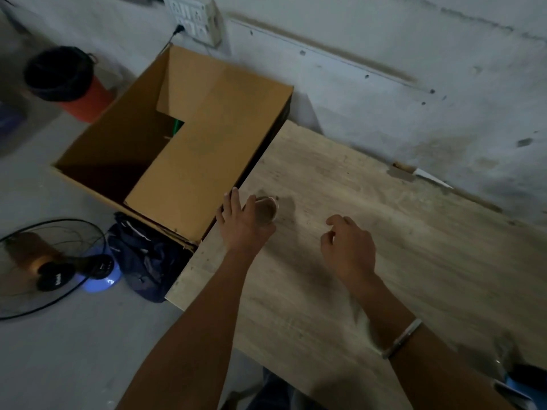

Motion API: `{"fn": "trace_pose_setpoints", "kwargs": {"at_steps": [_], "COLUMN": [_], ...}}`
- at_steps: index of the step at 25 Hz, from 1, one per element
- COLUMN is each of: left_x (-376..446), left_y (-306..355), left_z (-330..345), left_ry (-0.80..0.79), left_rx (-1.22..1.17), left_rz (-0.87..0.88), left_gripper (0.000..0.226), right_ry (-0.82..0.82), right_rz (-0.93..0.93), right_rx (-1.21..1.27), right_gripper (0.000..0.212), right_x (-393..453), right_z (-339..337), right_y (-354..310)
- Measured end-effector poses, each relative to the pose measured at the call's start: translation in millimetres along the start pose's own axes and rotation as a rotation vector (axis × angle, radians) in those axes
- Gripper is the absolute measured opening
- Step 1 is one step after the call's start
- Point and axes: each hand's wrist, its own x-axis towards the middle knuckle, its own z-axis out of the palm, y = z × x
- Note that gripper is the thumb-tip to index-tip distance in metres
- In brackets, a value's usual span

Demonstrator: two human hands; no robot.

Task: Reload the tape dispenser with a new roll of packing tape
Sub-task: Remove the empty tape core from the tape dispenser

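The left hand [242, 223] grips a brown tape roll [266, 210] near the left edge of the tabletop [370, 217], fingers wrapped around it. The right hand [347, 250] hovers just above the tabletop, fingers loosely curled, holding nothing. An open cardboard box [189, 161] stands beside the tabletop.

A bare storeroom or back-room packing area: a rough, stained whitewashed wall [384, 69] carrying a surface-mounted socket board [194, 17], a plain concrete floor [59, 350], and a worn wooden table [384, 232] pushed against the wall. An open cardboard box [189, 149] stands beside the table, with a floor fan [50, 267], an orange bin [71, 84] and a dark bag [145, 261] on the floor.
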Motion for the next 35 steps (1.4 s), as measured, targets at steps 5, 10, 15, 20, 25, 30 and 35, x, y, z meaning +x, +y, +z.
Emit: {"fn": "trace_pose_setpoints", "kwargs": {"at_steps": [5,10,15,20,25,30,35], "left_x": [4.5,3.9,-2.5,-21.5,-48.3,-83.2,-125.6], "left_y": [-8.0,-10.7,-9.4,11.0,51.4,103.4,162.9], "left_z": [2.9,-0.3,-10.3,-15.4,-6.7,0.1,11.4], "left_ry": [-0.031,-0.037,-0.071,-0.073,-0.094,-0.130,-0.213], "left_rx": [0.001,-0.009,-0.001,0.053,0.094,0.110,0.094], "left_rz": [0.000,0.044,0.099,0.255,0.423,0.530,0.617], "left_gripper": [0.082,0.091,0.099,0.098,0.099,0.099,0.091], "right_ry": [-0.005,-0.038,-0.117,-0.056,-0.050,-0.022,-0.016], "right_rz": [-0.015,-0.048,-0.060,-0.097,-0.039,0.047,0.171], "right_rx": [-0.015,-0.067,-0.077,-0.178,-0.220,-0.214,-0.210], "right_gripper": [0.030,0.046,0.078,0.091,0.093,0.093,0.091], "right_x": [6.2,6.4,0.2,-15.2,-36.2,-67.9,-108.1], "right_z": [8.0,16.2,17.3,11.5,-0.9,-19.9,-40.0], "right_y": [-9.9,-16.1,-13.0,4.1,43.4,99.6,160.5]}}
